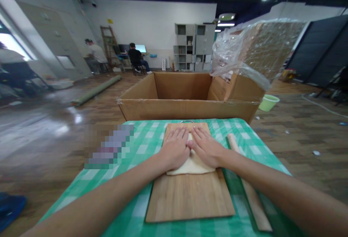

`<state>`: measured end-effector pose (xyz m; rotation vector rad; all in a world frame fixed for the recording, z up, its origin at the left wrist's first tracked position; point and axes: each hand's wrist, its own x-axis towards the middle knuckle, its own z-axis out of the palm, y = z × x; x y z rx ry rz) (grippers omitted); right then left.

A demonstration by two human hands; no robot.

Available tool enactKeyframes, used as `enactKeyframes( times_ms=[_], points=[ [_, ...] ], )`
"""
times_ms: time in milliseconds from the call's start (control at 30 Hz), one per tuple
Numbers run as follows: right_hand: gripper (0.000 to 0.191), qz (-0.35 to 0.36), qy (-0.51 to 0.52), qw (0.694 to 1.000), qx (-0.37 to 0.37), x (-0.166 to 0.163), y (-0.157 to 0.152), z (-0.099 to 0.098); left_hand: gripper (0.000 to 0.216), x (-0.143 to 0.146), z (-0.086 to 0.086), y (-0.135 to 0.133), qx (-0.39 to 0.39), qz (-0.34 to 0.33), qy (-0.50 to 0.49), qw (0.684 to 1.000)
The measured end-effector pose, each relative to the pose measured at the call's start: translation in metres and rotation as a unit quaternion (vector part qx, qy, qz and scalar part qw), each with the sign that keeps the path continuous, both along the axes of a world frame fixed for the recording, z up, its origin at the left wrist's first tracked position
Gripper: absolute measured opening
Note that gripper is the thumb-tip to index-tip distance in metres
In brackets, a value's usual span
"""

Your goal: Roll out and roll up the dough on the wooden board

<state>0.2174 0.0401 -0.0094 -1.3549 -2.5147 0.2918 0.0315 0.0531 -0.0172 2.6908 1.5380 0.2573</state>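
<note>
A flattened piece of pale dough (190, 167) lies on a wooden cutting board (190, 197). My left hand (176, 148) presses flat on the dough's left part, fingers stretched out and pointing away from me. On the right part, my right hand (206, 146) lies flat too, fingers extended. The two hands meet near the thumbs, and between them they cover much of the dough. To the right of the board a wooden rolling pin (254, 202) rests on the cloth, partly hidden under my right forearm.
A green and white checked tablecloth (136, 197) covers the table. At its left edge is a pixelated object (114, 148). Beyond the table stands a large open cardboard box (185, 109), with a plastic-wrapped bundle (266, 48) and a light green bucket (268, 103) to the right. Several people sit farther back.
</note>
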Motion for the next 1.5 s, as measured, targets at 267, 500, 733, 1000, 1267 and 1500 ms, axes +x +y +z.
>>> enactKeyframes(
  times_ms=[267, 500, 733, 1000, 1267, 1500],
  points=[
    [0.068, -0.007, -0.003, 0.999, 0.034, 0.003, -0.004, 0.001, 0.065, -0.016, -0.01, -0.004, -0.008, 0.006, -0.018, 1.0],
    [0.029, -0.049, -0.084, 0.992, 0.079, -0.01, 0.036, 0.01, 0.034, -0.022, 0.006, 0.016, 0.052, -0.033, -0.056, 0.997],
    [0.023, -0.046, -0.059, 0.992, 0.102, -0.012, 0.043, 0.002, 0.019, -0.026, 0.004, 0.033, 0.056, -0.058, -0.1, 0.992],
    [0.028, 0.017, 0.007, 0.998, 0.064, -0.003, 0.048, 0.002, 0.018, -0.034, -0.002, 0.031, 0.02, -0.079, -0.17, 0.982],
    [0.025, -0.008, 0.01, 0.998, 0.057, -0.003, 0.047, 0.003, 0.029, -0.038, -0.005, 0.029, 0.044, -0.037, -0.201, 0.978],
    [0.028, -0.114, -0.019, 0.989, 0.092, -0.003, 0.039, 0.005, 0.027, -0.043, -0.007, 0.024, 0.1, -0.016, -0.198, 0.975]
  ],
)
